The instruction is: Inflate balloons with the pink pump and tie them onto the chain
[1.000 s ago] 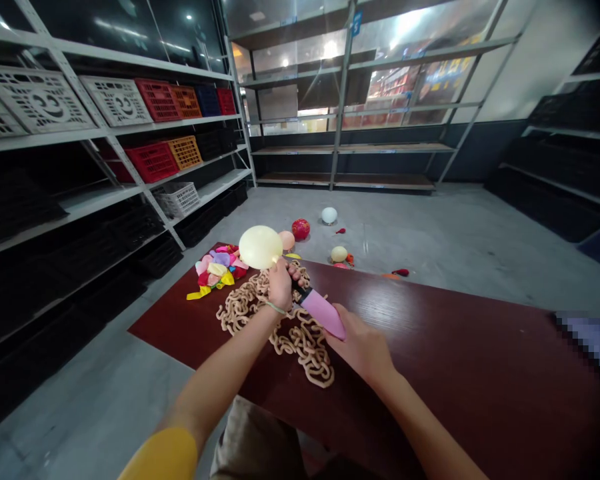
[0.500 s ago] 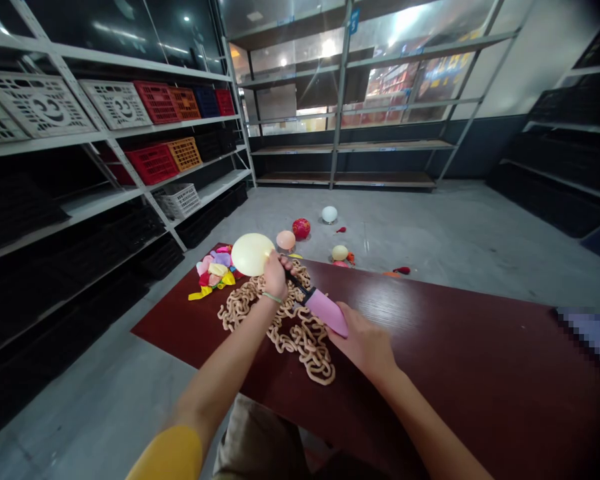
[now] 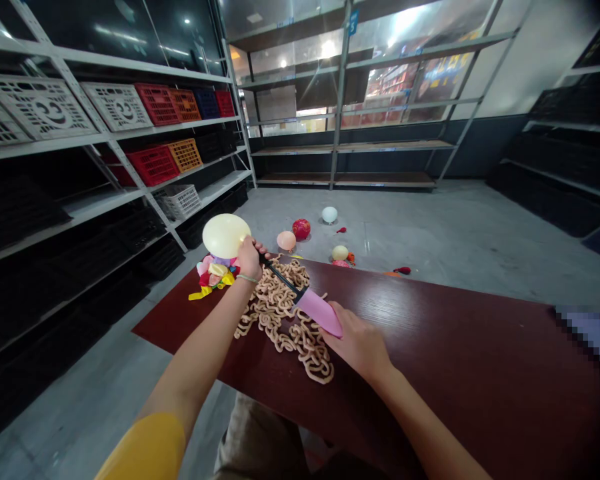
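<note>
A pale yellow inflated balloon (image 3: 226, 235) hangs over the table's far left part, its neck at my left hand (image 3: 251, 259). The fingers of that hand are closed round the balloon's neck and the black end of a pump. My right hand (image 3: 356, 339) is wrapped round the pump's pink body (image 3: 320, 312), and a black rod (image 3: 283, 277) shows between the two hands. Below the pump lies a tangled beige rope-like strand (image 3: 280, 313). Deflated balloons (image 3: 215, 274) in several colours lie heaped just under the inflated one.
The dark red table (image 3: 430, 333) spans the front. Beyond it, on the floor, lie a white balloon (image 3: 329, 215), a red balloon (image 3: 301, 229) and a peach balloon (image 3: 286, 241). Shelves with crates (image 3: 153, 164) stand at left. A pixelated patch (image 3: 593, 333) covers the right edge.
My left hand has moved left and slightly up with the balloon, away from my right hand. More of the black rod shows. The pink body has shifted slightly left.
</note>
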{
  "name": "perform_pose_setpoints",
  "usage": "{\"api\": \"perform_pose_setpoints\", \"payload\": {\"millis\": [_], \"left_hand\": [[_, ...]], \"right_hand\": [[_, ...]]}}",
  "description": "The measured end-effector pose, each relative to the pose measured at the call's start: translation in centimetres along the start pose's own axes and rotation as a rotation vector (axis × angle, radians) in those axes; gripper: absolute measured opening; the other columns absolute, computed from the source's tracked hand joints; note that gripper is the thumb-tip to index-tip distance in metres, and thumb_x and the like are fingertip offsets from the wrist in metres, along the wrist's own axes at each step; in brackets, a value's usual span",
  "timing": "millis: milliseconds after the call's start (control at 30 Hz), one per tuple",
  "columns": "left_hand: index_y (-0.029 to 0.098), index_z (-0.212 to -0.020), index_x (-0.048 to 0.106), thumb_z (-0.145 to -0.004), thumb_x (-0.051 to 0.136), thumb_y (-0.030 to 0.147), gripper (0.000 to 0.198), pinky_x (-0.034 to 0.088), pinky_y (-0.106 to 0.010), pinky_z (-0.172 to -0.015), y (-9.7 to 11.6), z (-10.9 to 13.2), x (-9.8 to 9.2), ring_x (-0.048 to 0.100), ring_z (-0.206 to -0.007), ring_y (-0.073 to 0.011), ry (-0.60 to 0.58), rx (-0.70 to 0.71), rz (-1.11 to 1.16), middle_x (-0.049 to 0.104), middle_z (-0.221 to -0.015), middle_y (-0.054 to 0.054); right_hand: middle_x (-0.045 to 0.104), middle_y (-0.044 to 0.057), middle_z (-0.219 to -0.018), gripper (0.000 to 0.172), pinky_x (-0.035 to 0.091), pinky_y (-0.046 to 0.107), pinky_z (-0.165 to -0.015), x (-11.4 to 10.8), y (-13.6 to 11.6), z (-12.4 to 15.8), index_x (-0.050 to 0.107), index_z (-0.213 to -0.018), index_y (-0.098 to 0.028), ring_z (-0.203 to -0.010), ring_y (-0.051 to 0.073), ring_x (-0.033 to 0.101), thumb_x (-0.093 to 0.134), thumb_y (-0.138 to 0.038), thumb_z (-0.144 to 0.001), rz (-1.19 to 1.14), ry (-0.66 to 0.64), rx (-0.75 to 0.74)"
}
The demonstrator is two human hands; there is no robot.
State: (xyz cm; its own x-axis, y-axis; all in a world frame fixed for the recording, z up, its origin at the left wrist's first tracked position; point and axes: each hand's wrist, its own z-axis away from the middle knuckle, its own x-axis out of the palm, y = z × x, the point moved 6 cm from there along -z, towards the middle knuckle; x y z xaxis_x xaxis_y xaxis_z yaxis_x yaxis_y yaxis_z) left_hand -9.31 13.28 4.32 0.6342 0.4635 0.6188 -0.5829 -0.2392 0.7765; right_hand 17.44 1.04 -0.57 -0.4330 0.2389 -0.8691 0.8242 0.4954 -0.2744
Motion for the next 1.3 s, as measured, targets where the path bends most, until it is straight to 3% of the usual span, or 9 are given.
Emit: {"api": "perform_pose_setpoints", "payload": {"millis": [267, 367, 500, 633, 767, 867, 967, 1100, 1300], "left_hand": [[0.021, -0.071, 0.038, -0.091, 0.054, 0.033, 0.028, 0.033, -0.019, -0.040, -7.0, 6.1, 2.6, 0.038, -0.042, -0.0071, -0.164, -0.059, 0.032, 0.035, -0.056, 0.007], [0.022, -0.070, 0.037, -0.092, 0.050, 0.032, 0.027, 0.034, -0.020, -0.038, -8.4, 7.2, 2.6, 0.038, -0.041, -0.0082, -0.154, -0.084, -0.021, 0.035, -0.055, 0.006], [0.022, -0.069, 0.037, -0.092, 0.049, 0.029, 0.027, 0.033, -0.020, -0.037, -7.0, 5.2, 1.7, 0.036, -0.040, -0.0084, -0.129, -0.086, -0.049, 0.034, -0.052, 0.006], [0.021, -0.070, 0.038, -0.092, 0.048, 0.028, 0.026, 0.032, -0.018, -0.039, -3.1, 1.4, 1.0, 0.038, -0.040, -0.0072, -0.049, -0.020, -0.058, 0.035, -0.052, 0.007], [0.021, -0.070, 0.038, -0.091, 0.051, 0.029, 0.027, 0.029, -0.017, -0.038, -0.7, -0.1, 2.4, 0.036, -0.039, -0.0064, -0.041, 0.009, -0.027, 0.034, -0.052, 0.007], [0.020, -0.068, 0.039, -0.090, 0.055, 0.031, 0.029, 0.030, -0.017, -0.038, -2.1, 1.7, 4.6, 0.037, -0.039, -0.0064, -0.095, -0.004, -0.022, 0.036, -0.052, 0.006], [0.020, -0.070, 0.041, -0.090, 0.057, 0.037, 0.030, 0.032, -0.017, -0.039, -5.6, 4.6, 6.2, 0.040, -0.041, -0.0072, -0.190, -0.064, -0.046, 0.039, -0.053, 0.006], [0.021, -0.074, 0.042, -0.090, 0.056, 0.039, 0.028, 0.035, -0.019, -0.041, -8.5, 6.6, 5.5, 0.046, -0.044, -0.0091, -0.210, -0.081, -0.066, 0.047, -0.057, 0.004], [0.021, -0.072, 0.042, -0.089, 0.051, 0.030, 0.022, 0.035, -0.020, -0.039, -6.5, 4.7, 3.7, 0.040, -0.040, -0.0089, -0.231, -0.085, -0.092, 0.039, -0.052, 0.007]], "right_hand": [[0.074, 0.005, -0.103, 0.046, 0.043, 0.028, -0.061, 0.3, 1.1, 0.0, 0.057, -0.126, -0.022, -0.079, 0.022, 0.070, 0.060, -0.041, -0.084, 0.003, -0.018, 0.146], [0.073, 0.005, -0.103, 0.046, 0.042, 0.028, -0.061, 0.5, 1.0, 0.0, 0.056, -0.127, -0.022, -0.079, 0.021, 0.070, 0.060, -0.041, -0.085, -0.003, -0.051, 0.143], [0.073, 0.004, -0.103, 0.044, 0.043, 0.027, -0.064, 0.9, 0.6, 0.0, 0.054, -0.128, -0.024, -0.084, 0.021, 0.070, 0.057, -0.043, -0.089, -0.050, -0.076, 0.102], [0.072, 0.006, -0.106, 0.045, 0.044, 0.028, -0.065, 0.6, 0.4, 0.0, 0.053, -0.129, -0.022, -0.086, 0.022, 0.070, 0.056, -0.044, -0.089, -0.040, -0.051, 0.056], [0.073, 0.006, -0.105, 0.047, 0.044, 0.029, -0.065, 0.1, 0.4, -0.2, 0.054, -0.129, -0.022, -0.083, 0.022, 0.070, 0.058, -0.042, -0.087, -0.050, -0.018, 0.090], [0.073, 0.004, -0.107, 0.045, 0.045, 0.028, -0.064, -0.1, 0.8, -0.2, 0.055, -0.127, -0.025, -0.085, 0.022, 0.070, 0.059, -0.041, -0.085, -0.096, 0.023, 0.159], [0.073, 0.004, -0.108, 0.045, 0.045, 0.029, -0.063, -0.2, 1.8, -0.1, 0.055, -0.126, -0.025, -0.084, 0.023, 0.071, 0.061, -0.041, -0.084, -0.093, 0.061, 0.228], [0.074, 0.004, -0.107, 0.045, 0.044, 0.030, -0.062, -0.1, 2.4, -0.2, 0.056, -0.125, -0.025, -0.080, 0.023, 0.071, 0.061, -0.040, -0.084, -0.066, 0.063, 0.214], [0.073, 0.003, -0.109, 0.044, 0.046, 0.028, -0.065, 0.1, 1.0, -0.1, 0.056, -0.126, -0.026, -0.087, 0.022, 0.071, 0.062, -0.038, -0.084, -0.142, -0.004, 0.155]]}}
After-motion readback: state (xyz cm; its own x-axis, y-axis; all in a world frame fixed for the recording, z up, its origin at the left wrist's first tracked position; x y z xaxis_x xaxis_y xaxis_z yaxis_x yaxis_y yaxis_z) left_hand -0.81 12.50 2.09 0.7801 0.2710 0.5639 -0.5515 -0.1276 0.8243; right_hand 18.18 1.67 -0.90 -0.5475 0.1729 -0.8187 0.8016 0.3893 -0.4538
